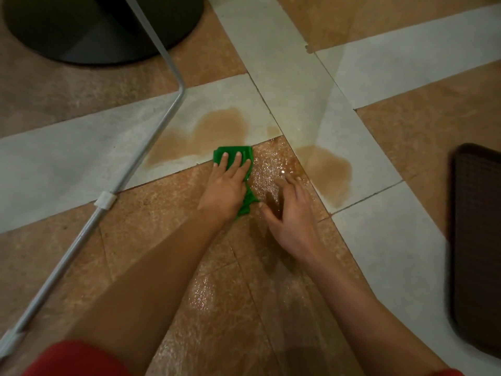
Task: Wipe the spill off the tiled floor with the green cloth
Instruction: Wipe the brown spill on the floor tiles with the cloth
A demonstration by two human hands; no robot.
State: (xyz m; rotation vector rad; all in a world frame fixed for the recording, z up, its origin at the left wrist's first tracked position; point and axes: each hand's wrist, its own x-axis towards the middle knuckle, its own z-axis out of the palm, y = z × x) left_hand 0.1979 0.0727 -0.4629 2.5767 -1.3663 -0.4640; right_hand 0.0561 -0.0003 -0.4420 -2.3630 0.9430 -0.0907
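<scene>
Green cloth (pixel 218 156) — mostly hidden under left hand (pixel 226 191).

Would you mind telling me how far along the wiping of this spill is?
Done: nothing clearly. In hand: the left hand presses the green cloth flat at the near edge of the big brown puddle; the right hand is open beside it. Left: that puddle, a second brown patch to its right and the wet sheen on the brown tile.

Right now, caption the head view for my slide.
Left hand presses the green cloth onto a brown spill on tiled floor; right hand open beside it.
</scene>
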